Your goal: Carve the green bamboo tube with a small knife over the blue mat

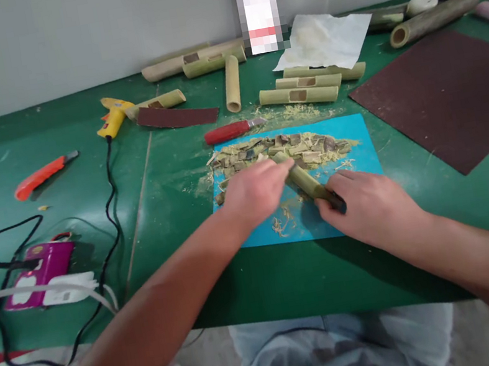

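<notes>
A green bamboo tube [305, 181] lies slantwise between my hands over a blue sheet [357, 136]. My left hand [259, 190] is closed round its far end; the fingertips are partly hidden. At the near end, my right hand [367, 201] grips the tube, beside a dark opening or piece that I cannot make out clearly. Bamboo chips and shavings [313, 144] are heaped on the sheet behind the tube, with finer shavings nearer me. Just behind the sheet lies a red-handled knife [227, 132].
Cut bamboo tubes [298, 96] lie at the back, near white paper [325, 36]. Brown sandpaper [447, 100] is at right. A yellow glue gun [114, 117], an orange cutter [41, 176] and a purple power strip [54, 267] with cords are at left.
</notes>
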A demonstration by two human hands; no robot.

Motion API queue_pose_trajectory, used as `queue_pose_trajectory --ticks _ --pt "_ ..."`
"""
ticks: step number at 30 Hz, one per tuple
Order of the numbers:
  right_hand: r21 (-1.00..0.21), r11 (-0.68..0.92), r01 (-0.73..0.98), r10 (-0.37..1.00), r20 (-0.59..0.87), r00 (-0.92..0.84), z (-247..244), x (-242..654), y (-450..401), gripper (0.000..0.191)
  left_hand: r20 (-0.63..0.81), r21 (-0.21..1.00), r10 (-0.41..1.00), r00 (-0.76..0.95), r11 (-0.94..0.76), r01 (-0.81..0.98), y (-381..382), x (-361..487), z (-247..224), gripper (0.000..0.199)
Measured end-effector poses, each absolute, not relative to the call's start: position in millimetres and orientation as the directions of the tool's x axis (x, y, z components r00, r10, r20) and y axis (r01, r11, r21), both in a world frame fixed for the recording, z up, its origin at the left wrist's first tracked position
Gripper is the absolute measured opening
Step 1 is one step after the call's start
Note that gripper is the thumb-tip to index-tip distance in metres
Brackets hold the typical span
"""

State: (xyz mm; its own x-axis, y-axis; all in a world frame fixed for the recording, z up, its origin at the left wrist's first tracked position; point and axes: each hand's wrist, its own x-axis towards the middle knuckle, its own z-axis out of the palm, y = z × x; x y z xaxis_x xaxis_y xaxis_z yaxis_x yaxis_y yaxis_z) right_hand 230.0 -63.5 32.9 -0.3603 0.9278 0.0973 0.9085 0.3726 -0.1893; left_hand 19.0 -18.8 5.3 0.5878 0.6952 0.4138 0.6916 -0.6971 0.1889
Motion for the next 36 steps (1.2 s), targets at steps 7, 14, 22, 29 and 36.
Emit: queue_pose_trajectory --ticks 7,14,22,29,36 --pt "-0.137 0.426 0.894 0.902 0.147 -0.407 31.8 231.3 -65.2 0.023 0.366 0.195 0.674 0.642 -0.730 0.655 -18.5 18.3 6.3 0.037" --pt "-0.153 0.450 0.880 0.892 0.132 -0.433 29.8 233.3 -64.9 0.024 0.423 0.137 0.644 0.637 -0.741 0.658 -22.0 20.0 -0.1 0.045" --pt "-0.167 0.431 0.887 0.902 0.110 -0.418 31.5 232.8 -64.1 0.024 0.354 0.160 0.633 0.688 -0.766 0.622 -24.1 19.9 8.8 0.044" --pt "-0.173 0.421 0.890 0.907 0.100 -0.410 31.0 232.5 -63.8 0.025 0.352 0.145 0.649 0.675 -0.750 0.646 -24.3 16.2 5.3 0.039" --pt "-0.150 0.405 0.902 0.914 0.082 -0.397 32.6 230.8 -64.5 0.023 0.413 0.093 0.641 0.647 -0.736 0.670 -22.7 14.1 7.1 0.038"
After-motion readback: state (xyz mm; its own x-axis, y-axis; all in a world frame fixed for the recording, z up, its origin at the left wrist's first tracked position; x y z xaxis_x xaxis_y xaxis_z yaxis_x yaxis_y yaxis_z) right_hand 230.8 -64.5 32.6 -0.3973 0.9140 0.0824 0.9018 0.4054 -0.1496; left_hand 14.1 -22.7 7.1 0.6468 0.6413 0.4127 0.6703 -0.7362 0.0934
